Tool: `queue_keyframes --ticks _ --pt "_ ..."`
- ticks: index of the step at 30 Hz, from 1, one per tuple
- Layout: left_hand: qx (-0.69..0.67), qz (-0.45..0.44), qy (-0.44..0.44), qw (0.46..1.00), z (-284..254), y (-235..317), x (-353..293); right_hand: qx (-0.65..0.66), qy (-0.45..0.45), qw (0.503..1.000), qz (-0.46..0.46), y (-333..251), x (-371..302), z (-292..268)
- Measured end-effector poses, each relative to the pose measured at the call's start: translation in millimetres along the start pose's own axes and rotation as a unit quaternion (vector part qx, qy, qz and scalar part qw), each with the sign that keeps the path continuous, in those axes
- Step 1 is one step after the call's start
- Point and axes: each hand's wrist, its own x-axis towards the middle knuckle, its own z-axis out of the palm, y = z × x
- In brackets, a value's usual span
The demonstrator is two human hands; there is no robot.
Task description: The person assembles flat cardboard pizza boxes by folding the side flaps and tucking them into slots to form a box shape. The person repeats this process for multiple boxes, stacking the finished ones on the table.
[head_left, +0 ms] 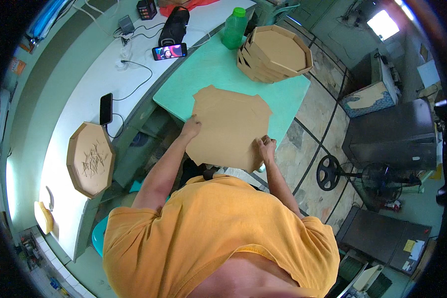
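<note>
This looks like a small home workshop where cardboard boxes are folded by hand. A mint-green work table (288,94) sits at centre, and at one o'clock on it stands a stack of finished octagonal cardboard trays (275,52). At nine o'clock a long white counter (84,99) carries another octagonal tray (90,160) holding thin sticks, plus phones on charging cables (134,69), one phone (169,51) at eleven o'clock propped up playing a video. A green plastic bottle (233,29) stands at twelve o'clock. The floor (323,114) is rough patched stone. At four o'clock a pedestal fan (377,179) lies near dark metal cabinets (392,134), which gives the room a makeshift, lived-in working feel.
</note>
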Motion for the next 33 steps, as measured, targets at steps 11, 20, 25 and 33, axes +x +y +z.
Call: queue_keyframes --ticks 11,20,25,33 --pt "-0.358 -0.083 -0.006 0.93 -29 54 -42 0.606 -0.052 0.753 0.251 -2 13 -46" --pt "-0.464 -0.031 -0.208 0.861 -56 67 -54 0.595 -0.093 0.791 0.11 -45 17 -105" --pt "-0.48 -0.004 -0.13 0.867 -29 97 -79 0.433 0.056 0.897 0.07 -72 23 -119" --pt "-0.314 0.202 0.207 0.904 1 133 -99 0.133 0.152 0.971 -0.131 -132 -1 -106"
